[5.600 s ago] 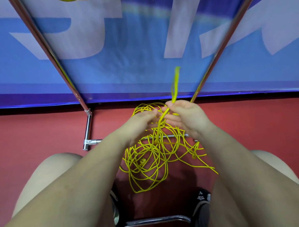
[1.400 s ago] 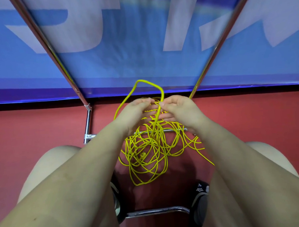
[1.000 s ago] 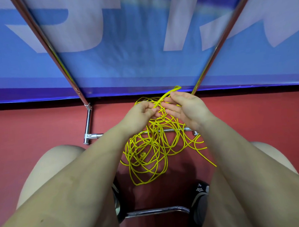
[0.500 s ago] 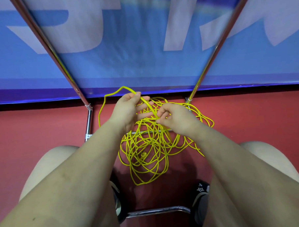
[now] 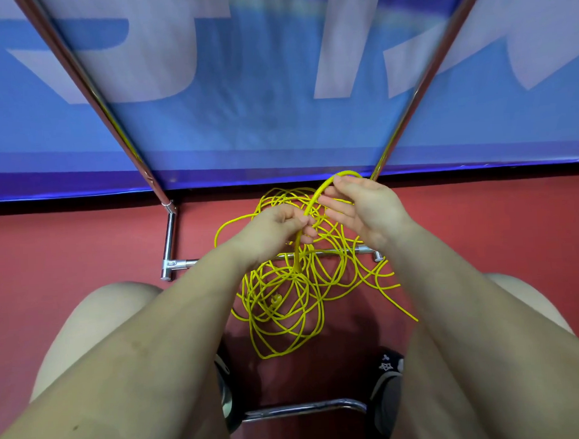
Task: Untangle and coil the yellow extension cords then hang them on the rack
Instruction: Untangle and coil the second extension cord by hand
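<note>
A tangled yellow extension cord [image 5: 285, 302] lies in a loose heap on the red floor between my knees, draped over the rack's low crossbar [image 5: 359, 249]. Its yellow plug [image 5: 275, 299] shows inside the heap. My left hand [image 5: 275, 228] pinches a strand that rises from the pile. That strand arcs up and right into a small loop held by my right hand [image 5: 364, 206] at thumb and fingertips. Both hands hover above the far side of the tangle. The rack's two chrome uprights [image 5: 111, 111] slant up past a blue banner.
A blue banner [image 5: 275, 87] with pale lettering stands just behind the rack. The rack's chrome base tube [image 5: 169, 241] lies on the floor at the left. A chrome chair bar [image 5: 306, 409] and my two dark shoes [image 5: 387, 374] sit near the bottom, with my bare knees on both sides.
My right hand rose up and right, lifting a loop of cord toward the banner. My left hand dropped lower and pinches the strand nearer the pile. The wide loop at the left is gone.
</note>
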Motion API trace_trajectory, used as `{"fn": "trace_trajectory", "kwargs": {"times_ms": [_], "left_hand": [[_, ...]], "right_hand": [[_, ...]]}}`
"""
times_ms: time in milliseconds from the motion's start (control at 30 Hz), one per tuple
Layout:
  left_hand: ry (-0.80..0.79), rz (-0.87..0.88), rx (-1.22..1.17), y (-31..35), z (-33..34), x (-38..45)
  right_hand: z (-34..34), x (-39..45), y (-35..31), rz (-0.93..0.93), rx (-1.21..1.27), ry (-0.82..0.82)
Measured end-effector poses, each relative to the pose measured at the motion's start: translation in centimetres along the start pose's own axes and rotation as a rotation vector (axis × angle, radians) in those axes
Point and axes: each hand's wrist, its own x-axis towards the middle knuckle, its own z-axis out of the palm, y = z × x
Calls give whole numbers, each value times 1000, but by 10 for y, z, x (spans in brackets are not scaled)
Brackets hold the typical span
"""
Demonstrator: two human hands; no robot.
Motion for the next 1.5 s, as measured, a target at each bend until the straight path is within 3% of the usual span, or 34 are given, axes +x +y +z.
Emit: {"fn": "trace_trajectory", "kwargs": {"times_ms": [200,300,367,433,533,633,767,867,933,1033,1133,1233,1500], "left_hand": [[187,4,-266,8,-7,2],[257,-1,-449,11,-13,4],[289,6,-548,13,-15,5],[306,16,-608,14,-17,6],[260,3,-598,14,-20,6],[174,-62,-351,7,-18,6],[24,-56,-27,-8,-5,4],[56,48,142,-8,-3,4],[103,109,157,-4,-2,4],[188,142,90,1,-4,3],[253,145,-7,5,-9,2],[269,166,-141,12,-14,0],[283,121,-441,23,-23,-2]], "right_hand": [[1,-2,20,-123,-914,-174],[0,-3,30,-117,-1160,-343],[0,-4,28,-184,-1241,-355],[0,-5,25,-229,-1218,-326],[5,-6,21,-205,-992,-290],[6,-4,13,-65,-622,-230],[-5,5,5,125,-120,3],[-6,5,7,202,15,10],[-5,4,6,157,39,-37],[-4,3,5,18,-155,-120],[-5,3,20,-125,-773,-177],[-5,5,39,-197,-1127,-284],[-7,5,42,-265,-1222,-295]]}}
